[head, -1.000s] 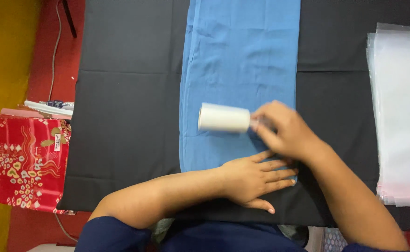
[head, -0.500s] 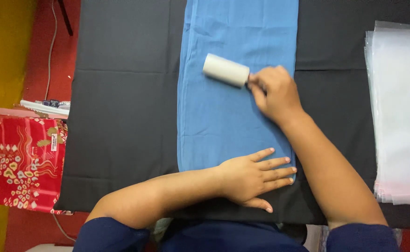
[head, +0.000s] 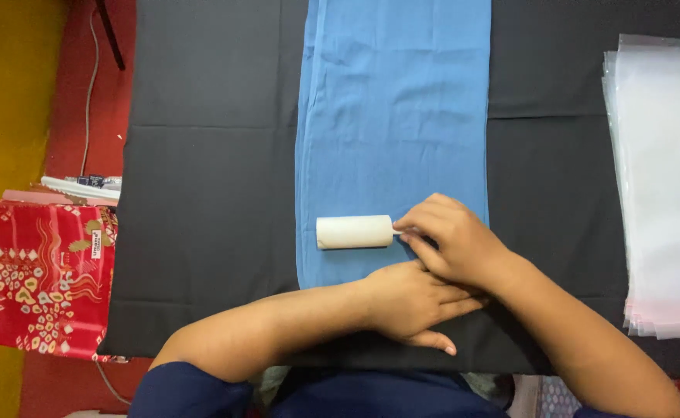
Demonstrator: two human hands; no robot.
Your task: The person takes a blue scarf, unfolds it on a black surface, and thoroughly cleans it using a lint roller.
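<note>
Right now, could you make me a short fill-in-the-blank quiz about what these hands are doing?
1. The right hand holds a white ____ by its handle.
2. The roller lies on a ____ cloth.
3. The left hand lies flat, pressing the cloth's ____ end.
4. Clear plastic sheets are stacked on the ____ side.

Missing words: roller; blue; near; right

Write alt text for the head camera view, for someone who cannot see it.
Seen from above, a person's right hand holds a white lint roller on a long blue cloth while the left hand lies flat on the cloth's near end. The cloth lies on a black table cover, with a stack of clear plastic sheets at the right.
</note>
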